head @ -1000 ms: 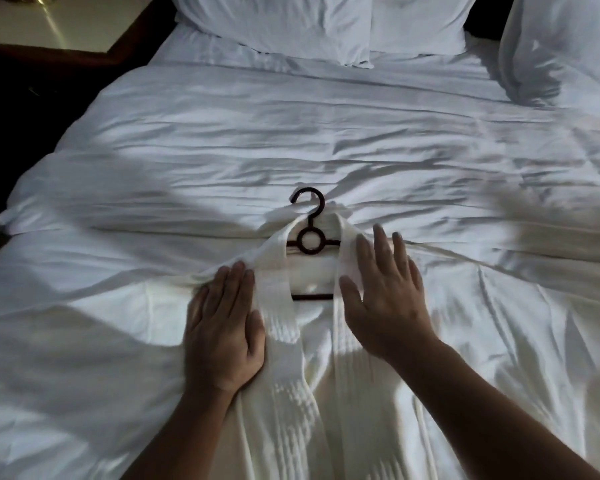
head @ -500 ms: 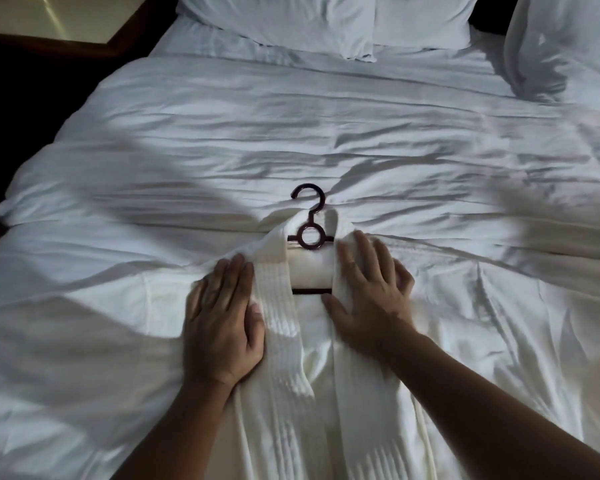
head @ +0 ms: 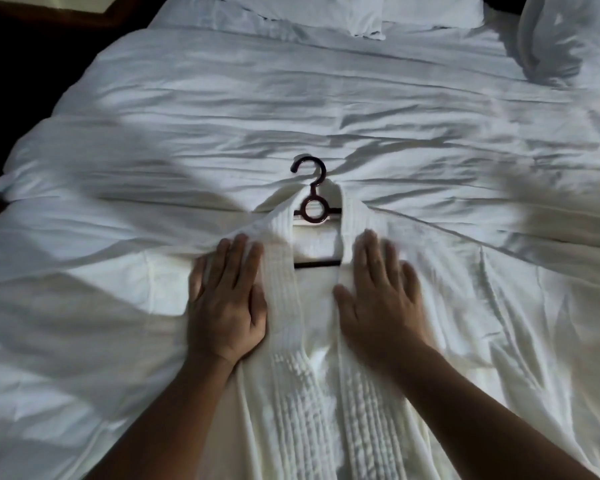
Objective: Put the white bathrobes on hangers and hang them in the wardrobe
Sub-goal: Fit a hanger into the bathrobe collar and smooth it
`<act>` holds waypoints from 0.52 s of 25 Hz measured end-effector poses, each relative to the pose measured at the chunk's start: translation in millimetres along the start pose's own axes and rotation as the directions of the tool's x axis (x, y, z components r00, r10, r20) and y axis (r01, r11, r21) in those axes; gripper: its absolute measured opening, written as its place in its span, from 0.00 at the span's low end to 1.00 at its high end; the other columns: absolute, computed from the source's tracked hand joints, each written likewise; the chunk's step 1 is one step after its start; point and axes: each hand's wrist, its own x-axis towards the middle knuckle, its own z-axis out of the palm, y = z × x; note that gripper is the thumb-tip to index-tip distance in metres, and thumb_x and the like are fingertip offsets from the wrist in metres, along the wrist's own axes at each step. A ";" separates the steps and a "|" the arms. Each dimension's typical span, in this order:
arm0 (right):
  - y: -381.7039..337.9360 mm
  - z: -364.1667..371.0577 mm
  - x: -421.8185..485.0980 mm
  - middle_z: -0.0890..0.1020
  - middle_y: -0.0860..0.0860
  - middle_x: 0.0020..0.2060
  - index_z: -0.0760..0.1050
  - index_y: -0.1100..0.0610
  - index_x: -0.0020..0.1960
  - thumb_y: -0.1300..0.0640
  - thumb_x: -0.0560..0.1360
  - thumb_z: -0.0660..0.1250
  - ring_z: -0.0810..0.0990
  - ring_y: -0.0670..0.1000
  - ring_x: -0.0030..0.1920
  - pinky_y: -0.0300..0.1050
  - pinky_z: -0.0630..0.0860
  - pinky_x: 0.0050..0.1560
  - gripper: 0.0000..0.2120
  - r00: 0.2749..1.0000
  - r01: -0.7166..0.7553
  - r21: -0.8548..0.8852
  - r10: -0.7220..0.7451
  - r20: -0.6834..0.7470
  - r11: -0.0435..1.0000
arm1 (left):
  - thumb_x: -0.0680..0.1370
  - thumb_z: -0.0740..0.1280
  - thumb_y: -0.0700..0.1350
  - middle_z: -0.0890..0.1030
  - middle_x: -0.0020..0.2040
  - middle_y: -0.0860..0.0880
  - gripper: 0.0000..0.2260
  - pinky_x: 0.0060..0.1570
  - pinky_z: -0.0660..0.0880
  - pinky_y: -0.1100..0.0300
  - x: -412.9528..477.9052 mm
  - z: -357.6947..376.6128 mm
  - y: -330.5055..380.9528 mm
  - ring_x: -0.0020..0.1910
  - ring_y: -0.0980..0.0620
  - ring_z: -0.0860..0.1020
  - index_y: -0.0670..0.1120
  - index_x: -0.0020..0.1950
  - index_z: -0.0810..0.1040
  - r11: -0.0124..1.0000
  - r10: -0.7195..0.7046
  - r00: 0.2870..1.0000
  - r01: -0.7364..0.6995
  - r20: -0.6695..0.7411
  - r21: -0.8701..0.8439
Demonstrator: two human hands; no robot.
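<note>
A white bathrobe [head: 302, 393] is spread flat on the bed [head: 66, 341], front up and open, and a dark hanger [head: 314, 212] is slipped inside its shoulders. The robe's cloth looks thick and soft. Raised ribs and small nubby rows run down both front bands, and the broad collar [head: 281, 271] is stitched in fine parallel lines. Only the middle of the hanger is seen: a curved hook [head: 312, 168] lying on the duvet [head: 326, 91] just beyond the collar, a round ring below it, short lengths of the shoulder bar, and a thin straight crossbar lower down. The rest is covered by the robe. The left grip [head: 227, 306], a bare hand, is laid palm down on the robe just left of the collar band, with fingers straight and close together and nothing held. The right grip [head: 381, 306], also a bare hand, is pressed flat just right of the other band, with fingers straight, thumb spread and nothing held. Its outline is blurred. The duvet is smooth white fabric creased in long shallow folds, and plump white pillows [head: 326, 12] are seen at the head of the bed.
</note>
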 end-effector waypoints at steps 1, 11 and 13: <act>3.4 7.2 -2.9 0.37 0.48 0.82 0.37 0.52 0.83 0.38 0.81 0.45 0.36 0.53 0.82 0.60 0.46 0.80 0.37 1.000 -0.021 -0.020 0.022 0.014 1.000 | 0.81 0.58 0.46 0.64 0.80 0.45 0.26 0.73 0.62 0.37 0.4 1.7 0.8 0.81 0.44 0.61 0.46 0.79 0.67 1.000 0.001 1.000 -0.001 0.000 -0.004; -3.0 14.8 17.4 0.29 0.50 0.79 0.32 0.51 0.82 0.40 0.82 0.40 0.30 0.56 0.80 0.63 0.37 0.78 0.34 0.968 -0.055 -0.155 0.090 0.233 0.986 | 0.80 0.56 0.48 0.69 0.78 0.46 0.24 0.73 0.63 0.42 4.6 1.6 1.1 0.78 0.44 0.66 0.49 0.77 0.71 0.994 0.004 1.000 -0.006 0.028 0.107; -20.9 -3.4 25.5 0.31 0.53 0.80 0.32 0.54 0.82 0.41 0.83 0.45 0.33 0.60 0.81 0.65 0.39 0.78 0.35 0.929 -0.106 -0.257 0.188 0.318 0.960 | 0.78 0.55 0.49 0.71 0.77 0.44 0.25 0.71 0.65 0.41 16.8 -7.4 0.9 0.76 0.41 0.67 0.49 0.76 0.72 0.987 -0.039 0.985 0.010 0.171 0.162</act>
